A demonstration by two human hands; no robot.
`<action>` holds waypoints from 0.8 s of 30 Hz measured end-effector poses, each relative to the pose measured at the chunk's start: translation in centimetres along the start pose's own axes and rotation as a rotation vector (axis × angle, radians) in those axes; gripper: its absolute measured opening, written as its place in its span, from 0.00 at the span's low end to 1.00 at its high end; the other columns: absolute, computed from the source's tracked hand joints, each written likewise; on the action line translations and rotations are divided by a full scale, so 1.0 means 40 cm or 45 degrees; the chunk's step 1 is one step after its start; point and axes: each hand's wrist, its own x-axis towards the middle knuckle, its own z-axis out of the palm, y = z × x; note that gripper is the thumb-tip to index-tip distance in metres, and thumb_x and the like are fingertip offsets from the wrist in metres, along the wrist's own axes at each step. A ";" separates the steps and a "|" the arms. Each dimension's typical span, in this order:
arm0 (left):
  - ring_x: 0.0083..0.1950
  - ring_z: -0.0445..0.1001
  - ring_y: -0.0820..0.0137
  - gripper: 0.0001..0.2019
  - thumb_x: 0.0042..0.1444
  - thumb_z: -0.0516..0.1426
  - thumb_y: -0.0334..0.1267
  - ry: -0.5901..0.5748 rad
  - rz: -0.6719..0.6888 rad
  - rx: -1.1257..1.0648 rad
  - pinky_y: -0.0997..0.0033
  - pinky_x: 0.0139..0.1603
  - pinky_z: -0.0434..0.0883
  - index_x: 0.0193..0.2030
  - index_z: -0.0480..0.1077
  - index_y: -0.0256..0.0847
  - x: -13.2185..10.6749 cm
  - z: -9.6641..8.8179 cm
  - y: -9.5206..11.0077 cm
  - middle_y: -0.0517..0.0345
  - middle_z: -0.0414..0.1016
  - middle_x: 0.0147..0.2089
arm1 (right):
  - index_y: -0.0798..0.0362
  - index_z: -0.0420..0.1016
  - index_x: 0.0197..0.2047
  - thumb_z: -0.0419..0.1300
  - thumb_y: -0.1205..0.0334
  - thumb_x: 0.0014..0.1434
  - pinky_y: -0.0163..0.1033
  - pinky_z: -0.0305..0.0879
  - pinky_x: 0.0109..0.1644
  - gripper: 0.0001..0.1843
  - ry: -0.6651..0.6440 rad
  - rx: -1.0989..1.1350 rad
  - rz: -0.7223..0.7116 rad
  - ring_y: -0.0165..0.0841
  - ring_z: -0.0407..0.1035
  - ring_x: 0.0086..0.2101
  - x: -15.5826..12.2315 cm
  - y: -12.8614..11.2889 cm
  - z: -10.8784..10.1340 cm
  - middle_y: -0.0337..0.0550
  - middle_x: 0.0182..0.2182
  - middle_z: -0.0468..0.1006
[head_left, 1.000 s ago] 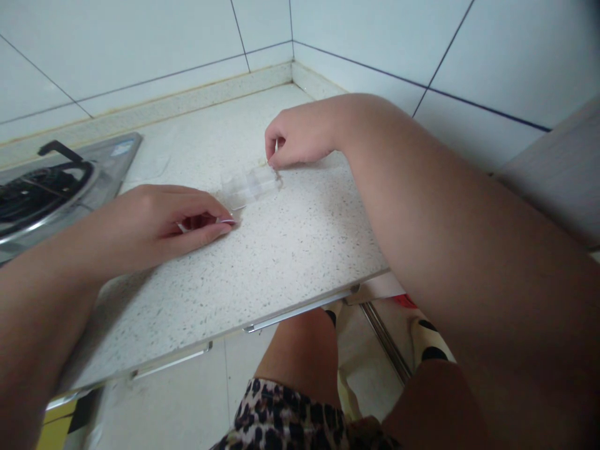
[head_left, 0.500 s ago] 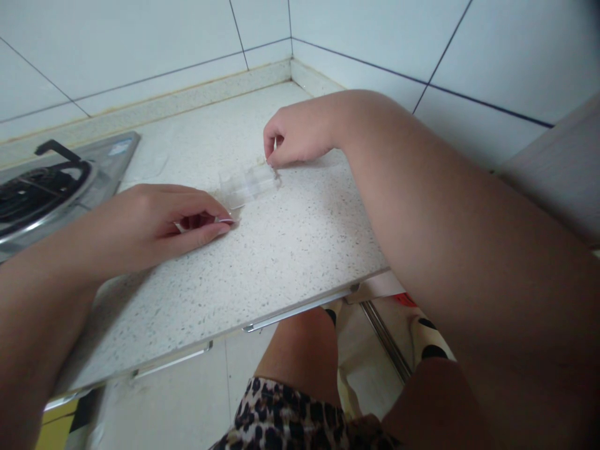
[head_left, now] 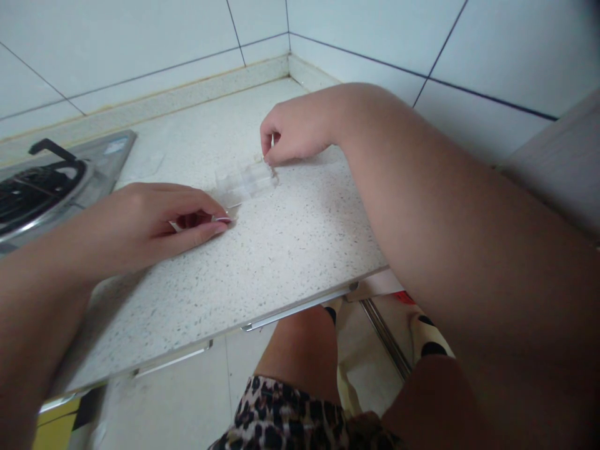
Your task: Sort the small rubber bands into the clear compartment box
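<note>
A see-through plastic piece (head_left: pixel 246 181) lies on the speckled white countertop (head_left: pixel 281 244), its outline faint against the stone. At its upper right corner, the thumb and forefinger of my right hand (head_left: pixel 293 134) are pinched together on the edge. My left hand (head_left: pixel 178 219) rests on the counter at the lower left of the plastic. Its thumb and fingers are closed, with a thin pale sliver showing at the tips; what this is I cannot make out.
A gas hob (head_left: pixel 47 187) with a black pan support is set into the counter on the left. White tiled walls (head_left: pixel 356 37) meet at the back corner. Below the front edge are cabinet handles (head_left: pixel 300 307), and a faint clear film (head_left: pixel 147 164) lies near the hob.
The view has shifted very slightly. Both hands and the plastic piece keep the same places on the counter, with the same closed grips.
</note>
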 end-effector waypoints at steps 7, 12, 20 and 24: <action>0.30 0.74 0.78 0.16 0.62 0.54 0.56 0.015 -0.007 0.008 0.82 0.30 0.67 0.46 0.75 0.51 -0.002 0.001 0.001 0.68 0.78 0.34 | 0.43 0.78 0.47 0.57 0.53 0.54 0.39 0.63 0.43 0.18 -0.006 -0.015 -0.022 0.31 0.67 0.33 0.005 0.005 -0.002 0.39 0.37 0.76; 0.31 0.74 0.78 0.17 0.62 0.54 0.56 0.001 -0.021 -0.003 0.83 0.31 0.67 0.46 0.75 0.50 -0.002 -0.003 0.007 0.67 0.78 0.35 | 0.46 0.79 0.49 0.58 0.54 0.56 0.38 0.61 0.46 0.18 -0.004 0.001 -0.010 0.30 0.67 0.35 0.003 0.003 0.000 0.40 0.38 0.76; 0.32 0.74 0.77 0.17 0.61 0.55 0.56 -0.035 -0.067 -0.007 0.81 0.31 0.67 0.48 0.75 0.50 -0.005 -0.003 0.003 0.64 0.79 0.37 | 0.45 0.79 0.49 0.59 0.52 0.55 0.43 0.62 0.50 0.20 0.021 0.011 0.002 0.32 0.67 0.37 -0.004 -0.002 -0.004 0.41 0.36 0.76; 0.32 0.73 0.78 0.17 0.61 0.55 0.56 -0.029 -0.056 0.000 0.82 0.32 0.67 0.48 0.74 0.51 -0.009 -0.002 0.000 0.66 0.78 0.37 | 0.48 0.79 0.50 0.59 0.52 0.52 0.46 0.63 0.51 0.23 0.020 -0.004 -0.005 0.34 0.68 0.37 -0.004 -0.006 -0.005 0.43 0.36 0.75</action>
